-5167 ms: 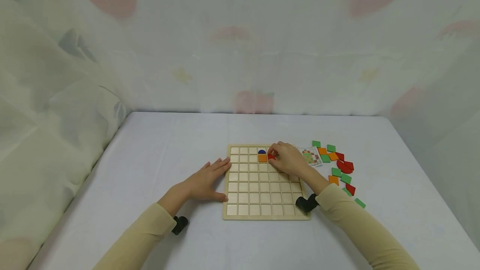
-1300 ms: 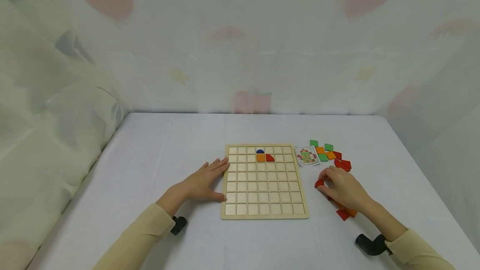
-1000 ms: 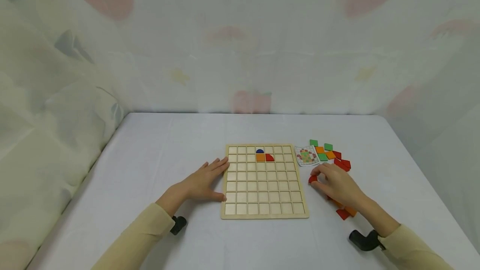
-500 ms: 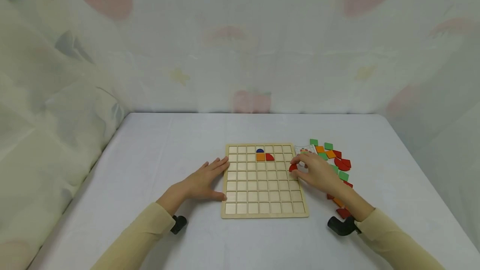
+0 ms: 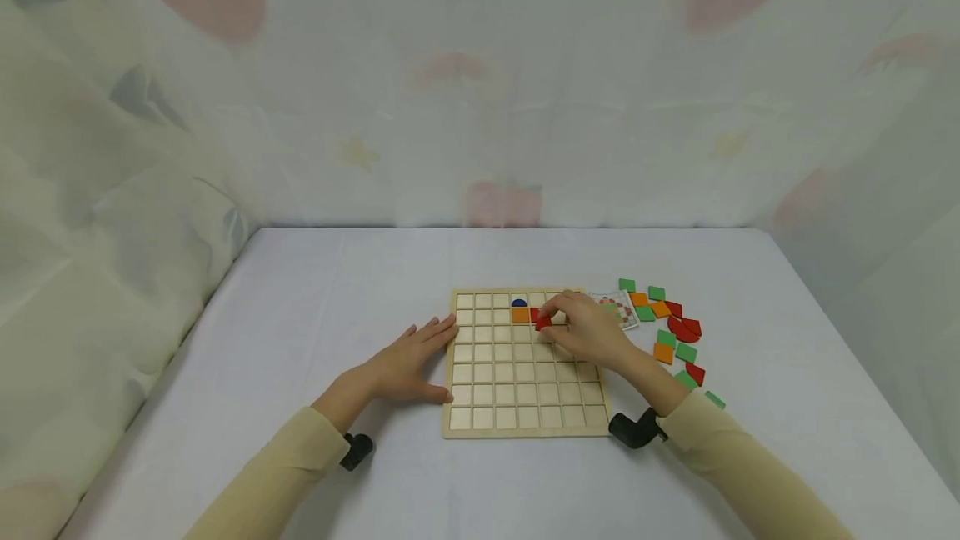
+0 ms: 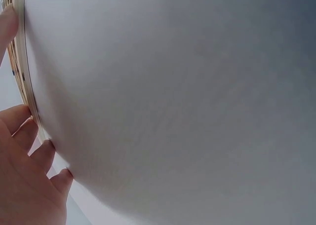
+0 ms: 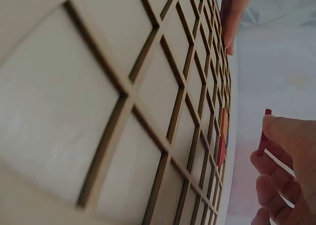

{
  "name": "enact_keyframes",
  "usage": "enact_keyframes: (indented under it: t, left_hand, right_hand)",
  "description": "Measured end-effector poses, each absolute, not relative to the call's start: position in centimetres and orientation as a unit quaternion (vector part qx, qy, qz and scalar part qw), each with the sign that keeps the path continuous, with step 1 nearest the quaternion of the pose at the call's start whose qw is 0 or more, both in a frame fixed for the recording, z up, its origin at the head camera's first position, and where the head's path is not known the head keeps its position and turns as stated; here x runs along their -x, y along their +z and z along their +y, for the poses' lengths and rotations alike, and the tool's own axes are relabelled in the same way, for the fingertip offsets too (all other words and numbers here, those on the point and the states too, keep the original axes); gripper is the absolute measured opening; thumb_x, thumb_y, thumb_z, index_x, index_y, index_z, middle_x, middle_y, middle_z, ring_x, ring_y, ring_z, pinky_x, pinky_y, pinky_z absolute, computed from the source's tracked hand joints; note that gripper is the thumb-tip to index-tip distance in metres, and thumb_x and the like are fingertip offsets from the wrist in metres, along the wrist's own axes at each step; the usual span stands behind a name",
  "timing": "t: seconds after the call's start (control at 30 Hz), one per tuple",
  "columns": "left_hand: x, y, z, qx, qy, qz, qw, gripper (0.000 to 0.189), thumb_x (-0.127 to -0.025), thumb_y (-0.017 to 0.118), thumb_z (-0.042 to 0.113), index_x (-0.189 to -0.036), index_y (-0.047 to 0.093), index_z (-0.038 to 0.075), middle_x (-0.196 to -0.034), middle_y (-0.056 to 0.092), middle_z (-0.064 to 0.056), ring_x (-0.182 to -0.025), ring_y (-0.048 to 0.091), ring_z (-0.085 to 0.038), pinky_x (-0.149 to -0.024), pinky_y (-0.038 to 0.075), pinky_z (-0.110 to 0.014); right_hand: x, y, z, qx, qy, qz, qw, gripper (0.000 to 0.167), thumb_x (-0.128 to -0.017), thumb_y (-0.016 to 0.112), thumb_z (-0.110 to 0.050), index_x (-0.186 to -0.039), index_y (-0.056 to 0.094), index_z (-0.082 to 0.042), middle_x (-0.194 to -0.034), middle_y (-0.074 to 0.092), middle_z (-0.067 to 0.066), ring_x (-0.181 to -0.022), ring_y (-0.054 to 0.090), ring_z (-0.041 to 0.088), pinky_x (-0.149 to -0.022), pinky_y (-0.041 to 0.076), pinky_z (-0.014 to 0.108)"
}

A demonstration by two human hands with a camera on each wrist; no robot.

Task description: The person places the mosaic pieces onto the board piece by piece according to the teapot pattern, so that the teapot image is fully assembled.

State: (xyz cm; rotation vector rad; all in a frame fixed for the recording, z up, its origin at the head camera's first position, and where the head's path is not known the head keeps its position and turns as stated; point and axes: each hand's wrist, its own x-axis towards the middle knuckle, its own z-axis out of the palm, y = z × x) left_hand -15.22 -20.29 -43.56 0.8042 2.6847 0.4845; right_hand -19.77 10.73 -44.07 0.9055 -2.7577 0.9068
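Touching the left edge of a pale wooden gridded board (image 5: pixel 505 372), my left grip (image 5: pixel 405 366) has fingers apart; my right grip (image 5: pixel 590 329) pinches a flat red tile (image 5: pixel 542 323) above the board, near an orange square tile (image 5: pixel 520 315) and, beyond, a blue half-round tile (image 5: pixel 519 303).

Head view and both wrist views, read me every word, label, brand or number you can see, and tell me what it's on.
None can be read.
Pattern card: coloured squares on a grid; any print is too small to read.
Wooden board, loose tiles, patterned backdrop: no lettering that can be made out.
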Motion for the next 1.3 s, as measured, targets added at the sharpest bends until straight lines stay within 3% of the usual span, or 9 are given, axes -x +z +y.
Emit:
enact_keyframes:
  t: [0.4, 0.7, 1.03, 1.3]
  left_hand:
    - [15.2, -43.8, -20.5, -0.281, 0.166, 0.934, 0.143, 0.099, -0.073, 0.072, 0.05, -0.147, 0.022, 0.008, -0.155, 0.012, -0.005, -0.141, 0.014, -0.029, -0.112, 0.012, -0.054]
    - [15.3, -43.8, -20.4, -0.278, 0.168, 0.935, 0.144, 0.1, -0.072, 0.072, 0.051, -0.147, 0.022, 0.008, -0.155, 0.012, -0.005, -0.141, 0.014, -0.029, -0.111, 0.013, -0.054]
    - [15.3, -43.9, -20.5, -0.282, 0.17, 0.934, 0.138, 0.1, -0.072, 0.072, 0.051, -0.147, 0.023, 0.009, -0.155, 0.013, -0.004, -0.141, 0.015, -0.029, -0.111, 0.013, -0.055]
    - [15.4, -43.8, -20.5, -0.282, 0.17, 0.934, 0.14, 0.099, -0.072, 0.072, 0.051, -0.147, 0.023, 0.008, -0.155, 0.013, -0.005, -0.141, 0.015, -0.029, -0.111, 0.013, -0.055]
  right_hand:
    - [21.3, -44.3, 7.7, -0.317, 0.286, -0.903, 0.052, 0.02, -0.083, 0.068, -0.021, -0.101, 0.066, -0.012, -0.099, 0.062, 0.003, -0.09, 0.057, 0.021, -0.074, 0.048, 0.033]
    - [22.3, -44.8, 6.5, -0.335, 0.27, -0.899, 0.081, 0.017, -0.082, 0.068, -0.02, -0.096, 0.067, -0.012, -0.092, 0.063, 0.002, -0.081, 0.057, 0.019, -0.07, 0.048, 0.032]
    - [22.9, -45.1, 5.4, -0.306, 0.261, -0.914, 0.06, 0.019, -0.082, 0.068, -0.024, -0.098, 0.068, -0.013, -0.096, 0.062, 0.002, -0.088, 0.057, 0.022, -0.074, 0.049, 0.033]
    - [23.0, -45.3, 4.7, -0.301, 0.237, -0.922, 0.061, 0.017, -0.082, 0.067, -0.025, -0.097, 0.068, -0.016, -0.094, 0.062, 0.001, -0.083, 0.056, 0.02, -0.07, 0.048, 0.035]
